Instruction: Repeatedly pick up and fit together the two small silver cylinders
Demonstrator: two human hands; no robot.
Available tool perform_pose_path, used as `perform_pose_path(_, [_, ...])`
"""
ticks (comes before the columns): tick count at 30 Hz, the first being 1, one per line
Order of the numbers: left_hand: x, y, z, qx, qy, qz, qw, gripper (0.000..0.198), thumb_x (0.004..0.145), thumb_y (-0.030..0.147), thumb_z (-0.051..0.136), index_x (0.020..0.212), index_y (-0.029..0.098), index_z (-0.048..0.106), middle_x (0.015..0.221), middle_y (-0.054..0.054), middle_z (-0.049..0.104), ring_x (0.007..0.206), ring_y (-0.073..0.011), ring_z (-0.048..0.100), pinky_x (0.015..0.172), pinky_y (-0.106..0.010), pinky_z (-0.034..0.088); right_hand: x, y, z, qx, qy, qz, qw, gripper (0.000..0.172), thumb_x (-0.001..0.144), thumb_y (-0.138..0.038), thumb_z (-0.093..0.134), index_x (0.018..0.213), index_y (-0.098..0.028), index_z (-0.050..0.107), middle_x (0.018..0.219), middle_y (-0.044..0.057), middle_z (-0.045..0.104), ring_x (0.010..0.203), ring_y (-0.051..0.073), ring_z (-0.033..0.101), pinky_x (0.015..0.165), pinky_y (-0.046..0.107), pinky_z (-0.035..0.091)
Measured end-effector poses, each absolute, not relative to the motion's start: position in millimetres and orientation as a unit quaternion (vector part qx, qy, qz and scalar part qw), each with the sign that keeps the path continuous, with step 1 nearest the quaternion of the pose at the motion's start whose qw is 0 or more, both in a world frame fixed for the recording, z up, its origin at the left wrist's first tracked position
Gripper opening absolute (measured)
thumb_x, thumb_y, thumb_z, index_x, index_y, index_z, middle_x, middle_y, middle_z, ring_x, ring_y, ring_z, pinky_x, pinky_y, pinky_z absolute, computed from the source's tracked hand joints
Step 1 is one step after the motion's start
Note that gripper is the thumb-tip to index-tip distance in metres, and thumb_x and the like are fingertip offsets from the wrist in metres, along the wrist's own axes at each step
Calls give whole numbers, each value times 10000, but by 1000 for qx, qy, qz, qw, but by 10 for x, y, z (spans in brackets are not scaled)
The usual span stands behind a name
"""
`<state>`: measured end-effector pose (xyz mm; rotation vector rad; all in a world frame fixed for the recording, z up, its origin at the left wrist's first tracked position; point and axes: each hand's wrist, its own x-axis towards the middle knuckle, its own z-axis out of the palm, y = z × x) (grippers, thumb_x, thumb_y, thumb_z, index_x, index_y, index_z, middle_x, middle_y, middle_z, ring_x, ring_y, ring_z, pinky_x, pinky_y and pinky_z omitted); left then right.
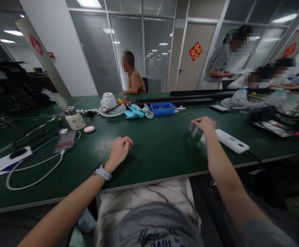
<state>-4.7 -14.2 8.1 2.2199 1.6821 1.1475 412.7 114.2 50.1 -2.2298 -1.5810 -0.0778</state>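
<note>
- The left hand [119, 153] hangs just above the counter [149, 164], its fingers loosely curled and apart from everything, holding nothing.
- The right hand [203, 125] has its fingers together and curved over two small metal cylinders [191, 127]. It is unclear whether it grips them or only rests against them.
- Both cylinders stand upright and close together, their dull grey sides smooth and rounded, on the near side of the blue plastic tray [162, 108] and to its right.
- The counter is dark green and smooth, with a pale edge, and the tray is the landmark for everything on it.
- One white plastic power strip [231, 141], long and flat, lies to the right of the tray on the near side, just beside the cylinders.
- Left of the tray lie a cluster of pale blue plastic fan blades [136, 112] and one white round fan base [112, 105].
- Farther left sit one cream jar with a metal lid [74, 118] and one pink oval object [89, 129].
- Farther left still, a second white power strip [7, 161] trails a looped white cable [33, 180].
- A grey-strapped watch [102, 173] circles the left wrist.
</note>
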Motion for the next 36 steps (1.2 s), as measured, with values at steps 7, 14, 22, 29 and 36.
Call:
perform_pose_path(7, [-55,-143,71,737,556,380,60,290,879,251,370,716,226,608,607,6,622,731,-199,549,755,-325,406,4366,1169,469,-788,-583,23,200,565,731,-587,704,1210,-289,698,1149,84,706,1060,298,641,896,422,484])
perform_pose_path(14, [-22,-167,110,732,559,383,73,266,849,234,392,695,232,608,598,-1,619,756,-207,550,708,-317,399,4618,1074,527,-790,-589,106,134,475,556,-369,853,1006,-236,776,919,29,749,827,218,690,703,280,534])
perform_pose_path(22, [-10,-146,62,742,540,390,84,274,879,232,411,829,232,680,641,4,649,745,-187,562,689,-296,416,3481,785,540,-564,-810,102,124,366,588,-390,820,911,-222,785,816,13,724,779,182,662,675,249,474])
perform_pose_path(29, [83,-203,78,768,460,433,106,273,878,407,591,1079,240,671,1008,-35,730,946,-192,625,797,-318,493,2197,322,186,-315,-875,245,275,736,667,-448,808,1322,-224,556,863,-2,704,745,156,657,695,261,479])
perform_pose_path(36, [170,-235,131,756,451,449,152,259,836,397,655,1024,221,635,978,-47,740,938,-211,699,901,-376,520,2107,219,120,-276,-873,278,292,877,681,-450,806,1422,-258,380,812,-31,691,788,192,681,739,302,490])
